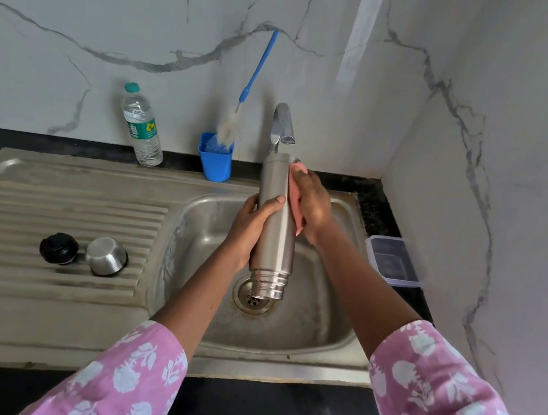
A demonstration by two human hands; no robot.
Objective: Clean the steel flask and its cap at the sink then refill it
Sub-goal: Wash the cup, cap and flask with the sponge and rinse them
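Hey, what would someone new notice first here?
The steel flask, held upside down over the sink basin: the left hand grips its body while the right hand presses a pink sponge against its side. Next, its steel cap and black stopper lying on the drainboard at left.

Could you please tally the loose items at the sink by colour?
Steel: 2 (cylindrical flask, cup-shaped cap)
Blue: 2 (plastic cup, long-handled bottle brush)
Black: 1 (round stopper)
Pink: 1 (scrub pad)
Clear: 2 (plastic water bottle, lidded box)
Total: 8
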